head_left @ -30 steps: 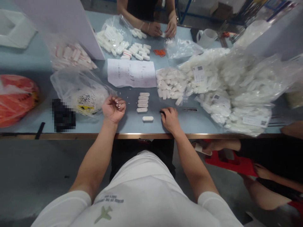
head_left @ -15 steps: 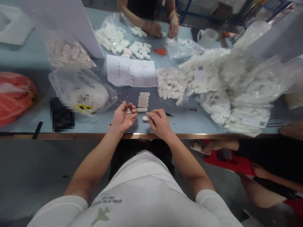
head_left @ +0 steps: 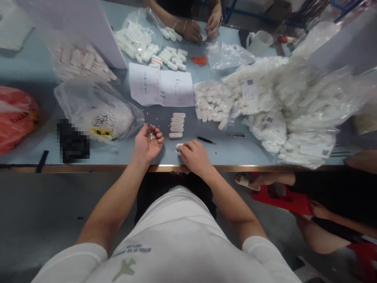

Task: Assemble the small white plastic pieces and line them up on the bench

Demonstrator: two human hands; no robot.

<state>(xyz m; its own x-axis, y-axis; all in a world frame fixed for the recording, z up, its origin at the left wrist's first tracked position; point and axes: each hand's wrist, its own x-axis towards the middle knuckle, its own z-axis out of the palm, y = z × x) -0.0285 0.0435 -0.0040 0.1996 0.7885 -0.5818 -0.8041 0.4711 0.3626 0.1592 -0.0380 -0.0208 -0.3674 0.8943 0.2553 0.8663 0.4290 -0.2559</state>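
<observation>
Palm up, my left hand [head_left: 148,144] cups several tiny white pieces [head_left: 152,136] in its curled fingers. My right hand [head_left: 194,155] rests on the table with thumb and fingertips together at the right end of a small white casing [head_left: 179,146]. Whether a tiny piece is between those fingertips is hidden. Just beyond, several white casings [head_left: 176,129] lie in a column. A black pen-like tool [head_left: 206,140] lies right of them, and metal tweezers [head_left: 236,135] lie farther right. Loose tiny pieces are scattered beyond my left hand.
Printed sheets [head_left: 160,86] lie beyond the column. A clear bag [head_left: 101,118] and a black item [head_left: 73,141] are at left. Bags of white parts [head_left: 213,102] fill the right. Across the table, a person's hands [head_left: 193,30] work near orange parts [head_left: 199,61]. Another person sits at right.
My right hand has lowered onto the near casing, uncovering more of the black tool. My left hand has shifted slightly left. The view has shifted a little, and the other person's hands have come closer together.
</observation>
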